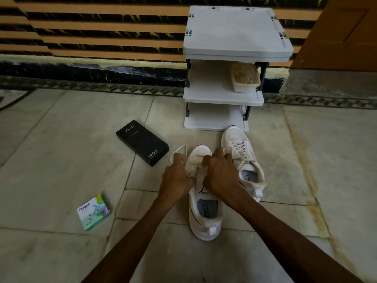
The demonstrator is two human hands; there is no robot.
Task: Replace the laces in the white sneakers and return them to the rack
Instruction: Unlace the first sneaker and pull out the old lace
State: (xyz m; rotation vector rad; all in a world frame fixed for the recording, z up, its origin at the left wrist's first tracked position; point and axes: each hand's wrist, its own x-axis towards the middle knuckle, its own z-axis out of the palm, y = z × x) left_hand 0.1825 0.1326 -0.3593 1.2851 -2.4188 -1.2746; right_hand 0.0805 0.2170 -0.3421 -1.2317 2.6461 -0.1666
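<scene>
My left hand (177, 177) pinches a flat white lace (177, 149); my right hand (221, 174), fingers curled, grips the mesh sneaker (204, 227).

both bare forearms reach forward, converging; left grip (177, 177) pinches a lace (177, 149), right grip (220, 174) curls knuckles-up just beside it.
</scene>
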